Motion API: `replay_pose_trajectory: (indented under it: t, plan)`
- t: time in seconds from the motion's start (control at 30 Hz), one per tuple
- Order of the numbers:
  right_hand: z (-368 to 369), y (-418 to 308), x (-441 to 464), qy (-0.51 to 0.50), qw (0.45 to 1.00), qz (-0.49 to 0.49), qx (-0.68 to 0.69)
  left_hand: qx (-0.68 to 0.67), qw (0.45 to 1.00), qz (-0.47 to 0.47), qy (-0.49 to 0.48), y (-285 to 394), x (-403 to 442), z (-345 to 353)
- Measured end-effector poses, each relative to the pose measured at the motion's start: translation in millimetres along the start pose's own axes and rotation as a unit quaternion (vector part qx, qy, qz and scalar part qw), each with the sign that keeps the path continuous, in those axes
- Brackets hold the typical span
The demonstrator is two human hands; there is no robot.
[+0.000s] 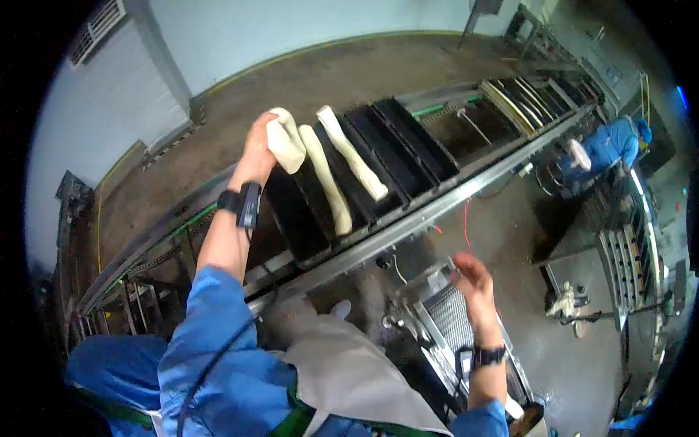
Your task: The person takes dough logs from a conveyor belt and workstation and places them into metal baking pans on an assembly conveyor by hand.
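Observation:
A folded piece of pale dough (pixel 285 143) is gripped in my left hand (pixel 257 151), held over the near-left end of a set of black loaf pans (pixel 295 215). Beside it, one long dough strip (pixel 325 182) lies along a pan channel. Another dough strip (pixel 353 154) rests in the set, to the right of the first. My right hand (pixel 475 288) hovers above a small mesh belt (pixel 450 317), fingers apart and slightly curled, with nothing visible in it.
The pans sit on a long conveyor with a metal rail (pixel 429 218). Farther along it, more pans hold dough strips (pixel 510 108). A co-worker in blue (pixel 608 146) is at the right near a slotted rack (pixel 624 266). A red hose (pixel 467 226) hangs below the rail.

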State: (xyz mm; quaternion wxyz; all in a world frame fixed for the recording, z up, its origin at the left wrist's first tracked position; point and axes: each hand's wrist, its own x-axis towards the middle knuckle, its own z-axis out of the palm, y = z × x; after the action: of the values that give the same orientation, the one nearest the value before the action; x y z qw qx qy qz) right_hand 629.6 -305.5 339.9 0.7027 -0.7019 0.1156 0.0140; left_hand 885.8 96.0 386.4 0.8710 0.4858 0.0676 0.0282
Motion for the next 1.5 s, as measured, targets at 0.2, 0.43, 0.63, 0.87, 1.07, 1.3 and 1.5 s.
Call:
replay_pose_trajectory:
  t: [0.2, 0.43, 0.63, 0.87, 1.07, 1.3, 1.5]
  plan:
    - [-116.9, 152.3, -69.2, 0.055, 0.919, 0.091, -0.379, 0.15, 0.956, 0.224, 0.12, -2.3, -97.1, -0.4]
    - [-156.9, 215.5, -193.9, 0.155, 0.714, 0.246, -0.637, 0.529, 0.828, -0.066, 0.176, -126.8, -118.3, -127.8]
    - [-154.9, 195.9, -182.0, 0.12, 0.661, 0.322, -0.667, 0.557, 0.795, -0.094, 0.22, -159.9, -65.1, -262.4]
    - [-136.4, 86.0, -127.5, 0.134, 0.97, 0.068, -0.191, 0.409, 0.907, 0.011, 0.102, -160.7, -128.5, -293.4]
    - [-35.9, -41.9, -92.1, 0.124, 0.983, -0.079, 0.114, 0.59, 0.688, 0.303, 0.296, -91.7, -136.6, -168.3]
    - [91.2, -40.0, -57.2, -0.172, 0.954, -0.024, 0.244, 0.428, 0.886, 0.091, 0.15, -137.7, -97.1, -116.6]
    - [-5.4, 51.8, -54.3, -0.045, 0.998, 0.02, 0.048, 0.298, 0.911, 0.031, 0.284, -171.0, -52.3, -196.9]
